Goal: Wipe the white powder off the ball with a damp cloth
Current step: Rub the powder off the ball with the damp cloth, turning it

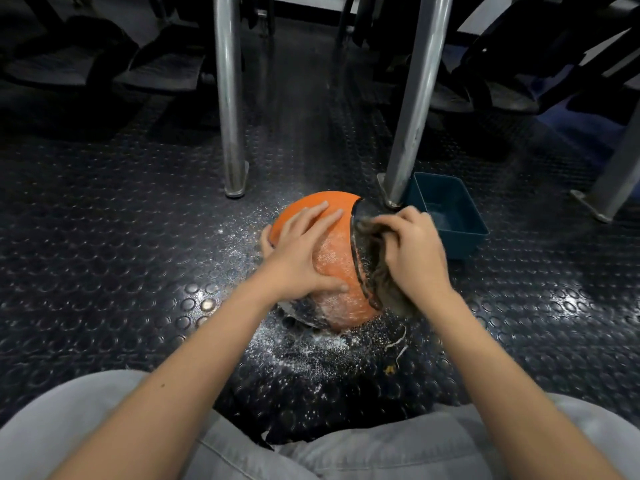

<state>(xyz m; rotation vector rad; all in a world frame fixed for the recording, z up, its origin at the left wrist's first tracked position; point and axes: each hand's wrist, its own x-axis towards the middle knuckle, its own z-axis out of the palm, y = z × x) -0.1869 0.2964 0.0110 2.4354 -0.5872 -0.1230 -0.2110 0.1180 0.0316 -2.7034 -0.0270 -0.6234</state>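
- Centre of the frame: the orange ball (337, 261) sits on the dark studded floor (104, 237), right in front of the person's knees.
- The left hand (304, 247) lies flat over the ball's left and top side. Its grip is loose, with the fingers spread straight across the orange skin and the thumb pressed low on the near side.
- The right hand (415, 247) is on the ball's right side, and this grip is closed: fingers and thumb are curled round a bunched grey-brown cloth (375, 268).
- The cloth is pressed against the ball along a dark curved band, where the orange surface meets a black panel.
- White powder speckles the orange patch between the two hands, heaviest towards the lower centre. The top of the ball, past the left fingertips, looks clean orange.
- More white powder (311, 344) is scattered on the floor below and to the left of the ball, with a few pale thread scraps (398, 341) just to the right of it.
- Right of centre, just behind the right hand, stands a blue-green tray (464, 242). I cannot tell what it holds.
- Upper middle: two shiny metal legs (228, 98) rise from the floor behind the ball, one left and one right, the right one next to the tray.
- Bottom edge: grey trousers (86, 427) fill both corners.
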